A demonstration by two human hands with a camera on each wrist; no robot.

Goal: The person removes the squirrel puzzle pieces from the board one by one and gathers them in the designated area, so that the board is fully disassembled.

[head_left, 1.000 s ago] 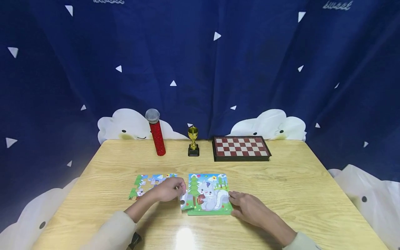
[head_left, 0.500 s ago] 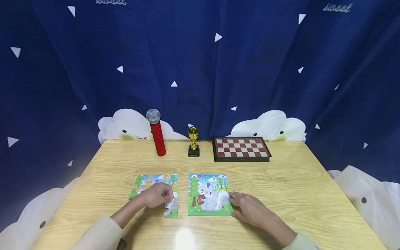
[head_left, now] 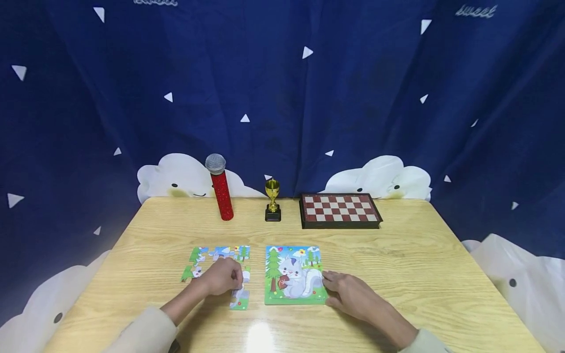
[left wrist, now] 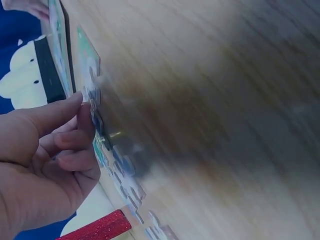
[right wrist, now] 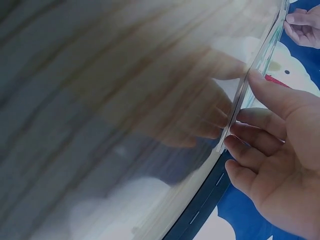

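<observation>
My left hand (head_left: 220, 277) is over the right part of the loose jigsaw puzzle, thumb and forefinger pinching the upper end of a green and grey corner puzzle piece (head_left: 240, 300). That piece lies flat at the lower right of the other puzzle pieces (head_left: 197, 254), several of which are hidden under the hand. Beside them is a square squirrel picture board (head_left: 293, 274). Its right edge is touched by the fingertips of my right hand (head_left: 350, 294), with the thumb near the lower corner. In the right wrist view, that hand's fingers (right wrist: 257, 125) are loosely bent against the board's edge.
Along the back of the wooden table (head_left: 397, 255) stand a red microphone (head_left: 222, 196), a small gold trophy cup (head_left: 273, 196) and a chequered board in a black case (head_left: 342, 210). Behind them hangs a dark blue curtain (head_left: 265, 73) with white clouds.
My left hand has carried the corner piece left from the picture board to the loose puzzle, and the piece has since shifted slightly left. My right hand has stayed in place.
</observation>
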